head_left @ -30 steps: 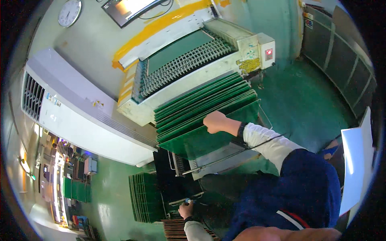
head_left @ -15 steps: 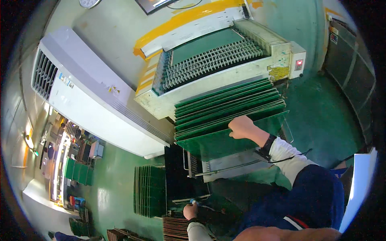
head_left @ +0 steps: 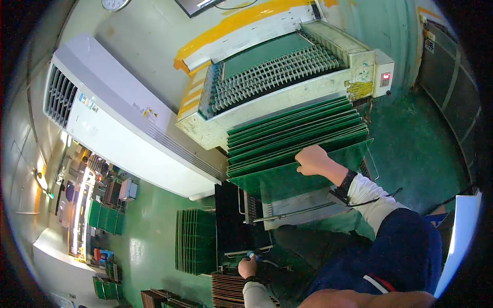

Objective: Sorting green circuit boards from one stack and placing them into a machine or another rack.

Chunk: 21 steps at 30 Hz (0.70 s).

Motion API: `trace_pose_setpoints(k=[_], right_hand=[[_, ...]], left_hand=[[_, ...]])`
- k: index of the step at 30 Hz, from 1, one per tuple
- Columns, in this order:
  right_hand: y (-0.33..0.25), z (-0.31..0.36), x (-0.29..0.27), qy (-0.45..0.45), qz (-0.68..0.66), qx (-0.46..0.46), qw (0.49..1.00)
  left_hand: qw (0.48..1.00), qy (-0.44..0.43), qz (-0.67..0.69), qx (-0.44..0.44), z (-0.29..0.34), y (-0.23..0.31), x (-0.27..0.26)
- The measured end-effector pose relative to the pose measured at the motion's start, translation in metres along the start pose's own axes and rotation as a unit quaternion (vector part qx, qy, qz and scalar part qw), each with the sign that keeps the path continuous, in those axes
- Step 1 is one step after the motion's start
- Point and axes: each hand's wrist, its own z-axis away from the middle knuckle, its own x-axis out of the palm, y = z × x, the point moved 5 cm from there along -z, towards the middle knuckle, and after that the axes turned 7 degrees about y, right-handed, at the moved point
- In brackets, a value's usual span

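My right hand rests on a fanned stack of green circuit boards leaning at the outlet of a cream roller conveyor machine; its fingers curl over the edge of the front board. My left hand is low down, closed around a small blue object beside a stack of brown boards. A black band with a cable sits on my right wrist.
A rack of upright green boards stands on the green floor at lower left. A large white cabinet unit lies to the left of the machine. A red digital display box is on the machine's right end. White sheet at right.
The view has swung so the machine and boards sit more to the right and lower. My right hand stays on the green boards; the left stays low.
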Motion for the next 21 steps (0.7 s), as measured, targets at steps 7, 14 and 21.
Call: trace_pose_setpoints(k=[7,14,21], right_hand=[[0.0,0.0,0.001,-0.011,0.005,0.005,1.0],[0.0,0.002,-0.001,0.035,0.001,-0.005,0.999],[-0.002,0.002,-0.003,0.02,0.005,0.0,1.0]], left_hand=[[1.0,-0.001,0.001,-0.01,-0.003,-0.007,0.007],[1.0,0.016,0.001,-0.003,0.001,-0.003,0.004],[1.0,0.019,0.001,-0.009,0.0,-0.007,0.005]])
